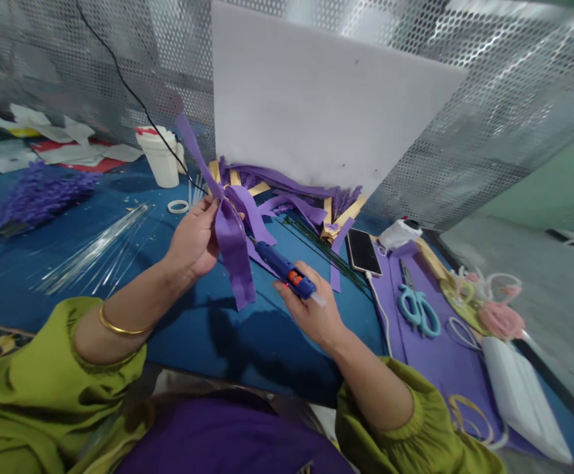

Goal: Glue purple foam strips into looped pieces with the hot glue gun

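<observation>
Since the right grip is wrapped around the blue glue gun, the step reads as laying glue on purple fabric. Trigger hidden, can't tell if it's pressed. A glue stick pokes out the gun's rear, just beside that grip, so feed looks OK.

Just ahead and left of it, the purple strip hangs from the left grip, pinched near its top between thumb and fingers. Nozzle sits right beside the strip (contact unclear, edge is in the way).

To do it well: pinch firmly, tilt the joint toward the nozzle, run a thin bead, press the fold after. Fingertips off the wet line, it'll be hot. Limp fabric will likely swing, so the hanging tail should stay clear of the tip.

Beyond the right grip: green stems on the surface, could snag the gun. Beyond the left grip: a black cable drops close behind it; give it slack. White board stands farthest.
</observation>
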